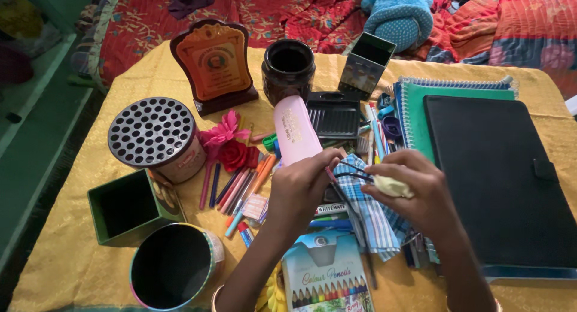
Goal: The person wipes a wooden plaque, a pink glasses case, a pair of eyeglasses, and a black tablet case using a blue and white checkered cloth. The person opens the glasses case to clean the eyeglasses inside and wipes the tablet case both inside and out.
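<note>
Left hand (299,189) pinches the near end of a pink pencil case (296,132), fingers closed around it and a black cord (348,175). Right hand (415,189) closed on a pale yellow eraser-like lump (393,186), thumb and fingers pressed over it, cord running between both hands. Case sits just above the left hand, long axis running away from the person and tilted slightly left, far end toward a dark brown jar (288,69). Checked blue cloth (372,213) lies under the hands on the counter (72,258), yellow cover. Packages: upright rectangular box of colour pencils (326,276) near edge, pale blue with a pencil row printed; small white correction-pen label strip (330,209) beside the left hand; wooden shield-shaped plaque (213,63) with orange face, far left. Black folder (499,180) to the right.
</note>
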